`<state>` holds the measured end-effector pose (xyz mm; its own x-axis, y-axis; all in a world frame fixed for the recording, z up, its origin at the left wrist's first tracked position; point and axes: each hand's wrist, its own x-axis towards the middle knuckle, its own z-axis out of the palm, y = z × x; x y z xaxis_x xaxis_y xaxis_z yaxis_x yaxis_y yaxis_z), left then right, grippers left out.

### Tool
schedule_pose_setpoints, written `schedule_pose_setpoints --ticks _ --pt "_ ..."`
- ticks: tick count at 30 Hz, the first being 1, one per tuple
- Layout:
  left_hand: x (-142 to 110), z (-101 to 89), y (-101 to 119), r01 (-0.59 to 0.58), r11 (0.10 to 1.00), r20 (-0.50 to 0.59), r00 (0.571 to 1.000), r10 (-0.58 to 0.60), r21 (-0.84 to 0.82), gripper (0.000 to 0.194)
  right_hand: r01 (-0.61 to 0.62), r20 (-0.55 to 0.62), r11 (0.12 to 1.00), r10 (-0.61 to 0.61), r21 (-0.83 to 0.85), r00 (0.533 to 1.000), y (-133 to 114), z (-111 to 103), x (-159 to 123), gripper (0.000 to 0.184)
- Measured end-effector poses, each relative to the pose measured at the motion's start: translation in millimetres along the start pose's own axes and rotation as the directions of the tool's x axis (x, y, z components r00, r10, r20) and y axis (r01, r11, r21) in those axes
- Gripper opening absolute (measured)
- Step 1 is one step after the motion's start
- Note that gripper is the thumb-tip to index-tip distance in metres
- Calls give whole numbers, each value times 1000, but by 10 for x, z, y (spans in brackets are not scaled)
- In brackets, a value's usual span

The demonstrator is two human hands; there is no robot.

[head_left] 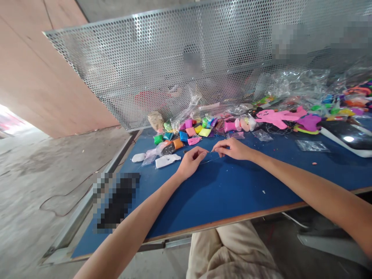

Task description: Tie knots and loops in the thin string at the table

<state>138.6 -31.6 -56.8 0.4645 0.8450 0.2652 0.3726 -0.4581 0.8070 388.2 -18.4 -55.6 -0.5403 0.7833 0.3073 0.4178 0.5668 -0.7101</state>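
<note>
While colorful packets (191, 132) lie heaped before a perforated metal screen (162, 62), a person's left hand (190, 162) and right hand (234, 149) meet over the middle of a blue counter (226, 193), each grip pinched on a thin strand (210, 151) drawn between the fingertips, its details too fine to make out.

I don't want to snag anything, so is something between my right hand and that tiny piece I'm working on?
Nothing visible is: the right hand and left hand both pinch the tiny piece, and the coloured packets lie beyond.
</note>
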Motion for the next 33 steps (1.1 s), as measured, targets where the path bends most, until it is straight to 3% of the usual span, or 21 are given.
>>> schedule_pose_setpoints --ticks 6,12,19,24,28,33 --pt "6 29 24 -83 988 -12 996 85 126 29 -33 -14 999 34 38 999 -17 45 13 37" --pt "21 38 19 -73 975 -72 993 90 211 29 -34 5 997 34 71 999 29 59 7 34" --pt "43 61 0 -91 974 -79 991 109 205 29 228 72 962 -219 -150 973 67 -29 35 32" --pt "68 11 -23 -15 999 -18 1000 15 39 32 347 54 891 -347 -293 936 49 -51 50 42" --pt "61 -36 -10 10 999 93 996 -6 -48 34 427 70 861 -425 -278 902 5 -31 32 33" --pt "43 -21 18 -60 998 94 994 61 -18 32 435 80 874 -428 -215 900 -65 -60 13 25"
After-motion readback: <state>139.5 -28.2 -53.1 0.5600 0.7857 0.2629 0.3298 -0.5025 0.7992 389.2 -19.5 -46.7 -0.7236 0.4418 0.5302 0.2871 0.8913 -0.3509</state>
